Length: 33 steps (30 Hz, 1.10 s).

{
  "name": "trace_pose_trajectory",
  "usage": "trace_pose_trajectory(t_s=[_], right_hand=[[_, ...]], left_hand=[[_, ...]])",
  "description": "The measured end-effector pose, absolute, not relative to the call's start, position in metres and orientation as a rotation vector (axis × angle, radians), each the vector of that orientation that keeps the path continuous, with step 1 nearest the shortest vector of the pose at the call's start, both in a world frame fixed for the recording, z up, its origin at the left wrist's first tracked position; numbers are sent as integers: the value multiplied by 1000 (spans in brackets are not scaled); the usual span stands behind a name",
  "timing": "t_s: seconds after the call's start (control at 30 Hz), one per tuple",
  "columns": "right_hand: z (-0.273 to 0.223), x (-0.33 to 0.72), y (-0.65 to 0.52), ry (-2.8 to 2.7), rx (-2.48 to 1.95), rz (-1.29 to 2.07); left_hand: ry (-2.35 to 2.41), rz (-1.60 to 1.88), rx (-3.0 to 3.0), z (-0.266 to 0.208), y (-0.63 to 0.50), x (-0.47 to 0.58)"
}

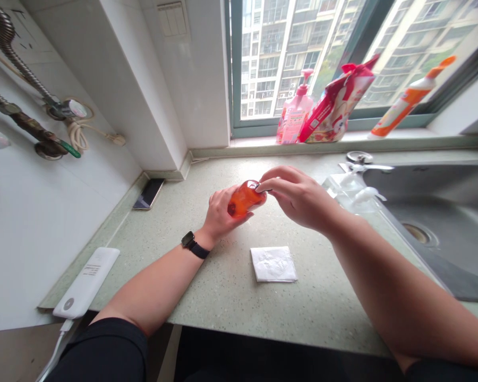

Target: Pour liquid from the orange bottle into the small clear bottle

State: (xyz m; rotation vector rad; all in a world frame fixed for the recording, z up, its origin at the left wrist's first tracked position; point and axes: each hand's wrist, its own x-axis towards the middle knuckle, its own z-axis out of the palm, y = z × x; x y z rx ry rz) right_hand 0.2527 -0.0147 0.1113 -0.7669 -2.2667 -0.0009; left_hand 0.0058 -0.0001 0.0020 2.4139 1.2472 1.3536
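Observation:
My left hand (220, 213) is wrapped round a translucent orange bottle (242, 202), which is tilted above the countertop with its top end towards the right. At that end, my right hand (297, 195) has its thumb and index finger pinched together. A small dark bit shows at those fingertips, too small to name. Below the hands, a folded white tissue (274, 264) lies flat on the speckled green countertop (223, 292).
A phone (148, 193) and a white power bank (87, 281) with a cable lie at left. Clear pump tops (358, 185) stand beside the steel sink (454, 223). The windowsill bears a pink pump bottle (295, 118), a red pouch (340, 103) and an orange-and-white bottle (402, 106).

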Motion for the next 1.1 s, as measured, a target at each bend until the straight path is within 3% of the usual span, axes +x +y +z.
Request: trace_pose_trajectory(t_s=[0.2, 0.4, 0.7, 1.1], right_hand=[[116, 264, -10, -2151, -862, -3], [79, 288, 30, -2180, -1152, 210], [29, 299, 58, -2314, -1514, 427], [35, 302, 54, -2464, -1708, 384]], left_hand=[[1343, 1582, 1998, -4, 20, -9], [1332, 1561, 1694, -15, 34, -14], [1416, 1430, 1727, -21, 38, -14], [1504, 1546, 1819, -24, 37, -17]])
